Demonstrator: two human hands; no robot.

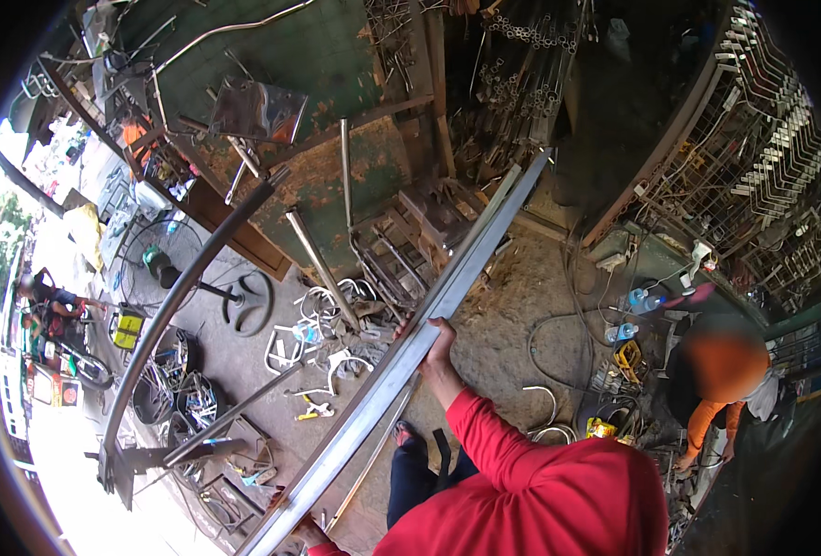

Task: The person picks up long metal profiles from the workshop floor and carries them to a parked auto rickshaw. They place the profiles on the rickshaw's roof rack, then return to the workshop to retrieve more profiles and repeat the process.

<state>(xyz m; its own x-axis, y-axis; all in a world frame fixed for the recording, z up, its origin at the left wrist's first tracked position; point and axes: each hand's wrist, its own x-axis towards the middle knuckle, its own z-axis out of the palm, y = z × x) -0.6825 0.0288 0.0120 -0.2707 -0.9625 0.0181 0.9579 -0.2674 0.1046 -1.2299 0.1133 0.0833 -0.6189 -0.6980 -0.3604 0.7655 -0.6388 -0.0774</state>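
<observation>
Long metal bars, head view: held together lengthwise, they slant above the floor from its near left corner toward its far edge, their upper ends near stacked tubes. Right hand: wrapped around the bars near their visible middle, with fingers also showing on the opposite side. Left hand: curled around the lower stretch, partly hidden by the metal. Left part of the floor: pedestal fan and, nearer the bars, yellow tool. Right edge: co-worker in orange, bending down.
</observation>
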